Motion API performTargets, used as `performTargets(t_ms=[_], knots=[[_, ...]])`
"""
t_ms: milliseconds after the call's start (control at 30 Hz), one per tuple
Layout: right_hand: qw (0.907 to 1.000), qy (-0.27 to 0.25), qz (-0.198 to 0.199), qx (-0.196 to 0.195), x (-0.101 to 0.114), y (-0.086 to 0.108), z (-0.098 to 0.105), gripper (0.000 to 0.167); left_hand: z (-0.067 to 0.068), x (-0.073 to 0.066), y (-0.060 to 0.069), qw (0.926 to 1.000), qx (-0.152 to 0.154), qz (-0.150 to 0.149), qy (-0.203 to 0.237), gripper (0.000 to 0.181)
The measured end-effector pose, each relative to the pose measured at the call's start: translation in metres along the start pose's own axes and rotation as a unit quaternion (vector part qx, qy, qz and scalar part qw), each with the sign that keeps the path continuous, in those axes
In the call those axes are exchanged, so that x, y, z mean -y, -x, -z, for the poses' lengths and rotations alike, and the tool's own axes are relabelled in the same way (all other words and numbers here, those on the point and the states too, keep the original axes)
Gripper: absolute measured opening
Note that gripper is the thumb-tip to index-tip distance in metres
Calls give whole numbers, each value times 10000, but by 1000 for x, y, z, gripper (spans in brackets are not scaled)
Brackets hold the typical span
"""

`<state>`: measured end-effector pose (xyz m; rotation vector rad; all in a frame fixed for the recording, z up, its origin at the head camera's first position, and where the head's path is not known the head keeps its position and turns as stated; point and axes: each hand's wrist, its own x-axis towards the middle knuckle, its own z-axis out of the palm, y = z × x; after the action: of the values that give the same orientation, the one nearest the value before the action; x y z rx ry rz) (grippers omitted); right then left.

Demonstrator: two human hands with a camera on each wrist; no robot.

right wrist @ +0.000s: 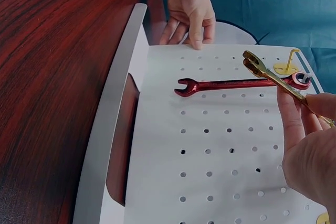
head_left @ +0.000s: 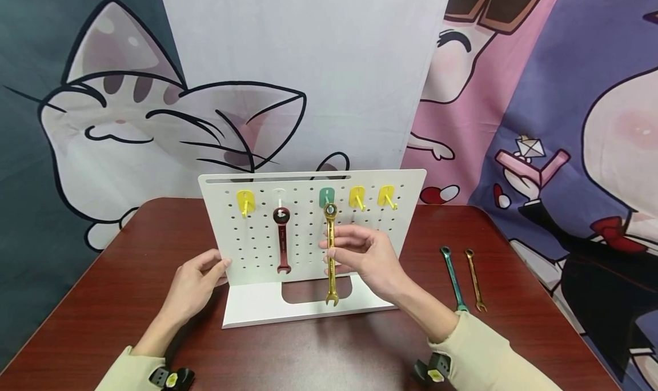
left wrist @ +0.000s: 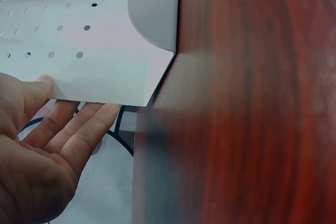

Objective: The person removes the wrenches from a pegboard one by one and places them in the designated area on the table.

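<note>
My right hand (head_left: 367, 260) pinches a gold combination wrench (head_left: 331, 254) between thumb and fingers. The wrench hangs upright in front of the pegboard (head_left: 308, 231), its ring end at the green hook (head_left: 326, 196); whether the ring is over the hook cannot be told. A red wrench (head_left: 283, 240) hangs by its ring from the white hook (head_left: 279, 196). At the board's left edge, my left hand (head_left: 192, 282) grips the panel, thumb (left wrist: 39, 90) on the front face and fingers behind the edge.
A teal wrench (head_left: 452, 277) and a smaller gold wrench (head_left: 476, 279) lie on the wooden table (head_left: 514, 322) at right. Yellow hooks (head_left: 245, 201) hold nothing at the board's left and right. Cartoon-printed cloth (head_left: 308, 65) hangs behind the table.
</note>
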<state>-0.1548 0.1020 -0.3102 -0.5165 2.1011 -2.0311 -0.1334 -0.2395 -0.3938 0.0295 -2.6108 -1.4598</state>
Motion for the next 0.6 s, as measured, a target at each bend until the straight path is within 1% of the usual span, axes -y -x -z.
performTargets(t_ms=[167,367,467,600], knots=[[10000,-7,6,-18,2,1,-1,41,0,-1,0,10000,2,14,-18,16],[9999,-137,3,-22,3,2,0,42,1,-1,0,10000,5,-5,-18,15],[9996,-274,-30,6,4,3,0,43,1,-1,0,10000,-17,-23,-28,14],[9979,-633,-114,113,6,4,-1,45,0,-1,-1,10000,-44,-40,-40,13]])
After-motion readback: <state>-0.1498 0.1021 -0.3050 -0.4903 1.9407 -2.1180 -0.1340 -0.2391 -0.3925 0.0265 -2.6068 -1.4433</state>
